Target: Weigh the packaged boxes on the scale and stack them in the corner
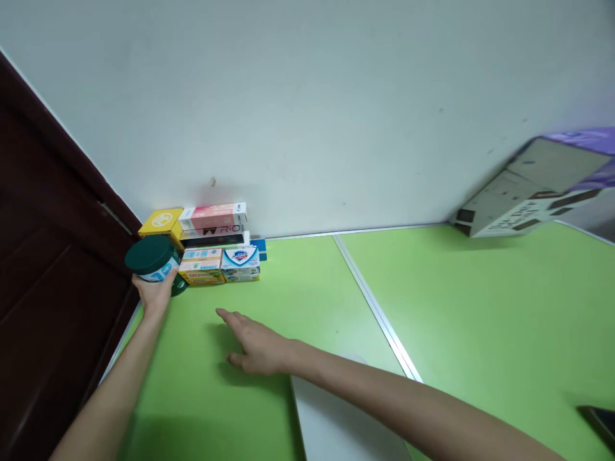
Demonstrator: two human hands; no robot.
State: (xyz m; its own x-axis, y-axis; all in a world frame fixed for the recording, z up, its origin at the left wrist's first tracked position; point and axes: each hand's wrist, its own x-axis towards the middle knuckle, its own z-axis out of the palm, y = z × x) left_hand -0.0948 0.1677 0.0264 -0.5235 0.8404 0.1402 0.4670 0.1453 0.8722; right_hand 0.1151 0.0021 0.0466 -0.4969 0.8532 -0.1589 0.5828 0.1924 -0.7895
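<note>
My left hand (156, 291) is wrapped round a dark green jar (150, 255) with a wide lid and a blue-and-white label, at the left end of a group of boxes. Behind the jar is a yellow box (162, 223). To its right sit a yellow-and-orange box (202, 266) and a white-and-blue soap box (241, 262), side by side. A pink-and-white box (214, 216) lies stacked at the back against the wall, over a dark flat box (214, 241). My right hand (254, 342) hovers with fingers stretched and nothing in it, in front of the boxes.
A white flat panel (336, 416) lies under my right forearm on the green table (480, 301). A metal strip (375, 304) crosses the tabletop. A large white-and-purple carton (533, 186) leans at the back right. A dark door (52, 256) borders the left side. Some dark object (598, 422) shows at the lower right.
</note>
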